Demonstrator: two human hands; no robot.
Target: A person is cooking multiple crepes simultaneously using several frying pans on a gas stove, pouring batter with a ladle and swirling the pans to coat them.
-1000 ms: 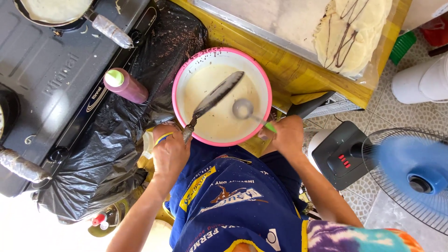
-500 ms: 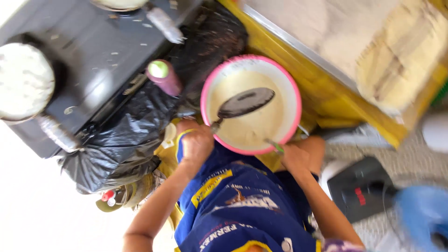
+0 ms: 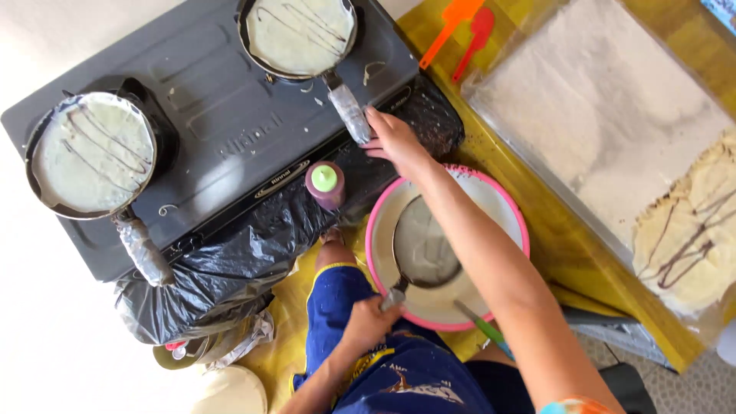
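Note:
My left hand (image 3: 369, 323) grips the handle of a small flat pan (image 3: 424, 247), held face down in the batter of a pink-rimmed bowl (image 3: 507, 205). My right hand (image 3: 395, 141) reaches across to the wrapped handle (image 3: 349, 112) of a pan (image 3: 299, 33) on the far burner of the grey stove (image 3: 222, 123); its fingers touch the handle. That pan holds a pale crepe with dark drizzle lines. A second pan (image 3: 90, 154) with a similar crepe sits on the left burner.
A squeeze bottle (image 3: 325, 185) with a green cap stands by the stove front. Black plastic (image 3: 222, 261) hangs below the stove. A ladle handle (image 3: 484, 326) leans in the bowl. Orange and red spatulas (image 3: 460, 31) and a clear-covered tray (image 3: 613, 130) with a finished crepe (image 3: 690, 245) lie on the yellow table.
The view swung toward the stove. My right hand left the bowl's rim and reached to the far pan's handle. The left hand lowered its pan flat into the batter.

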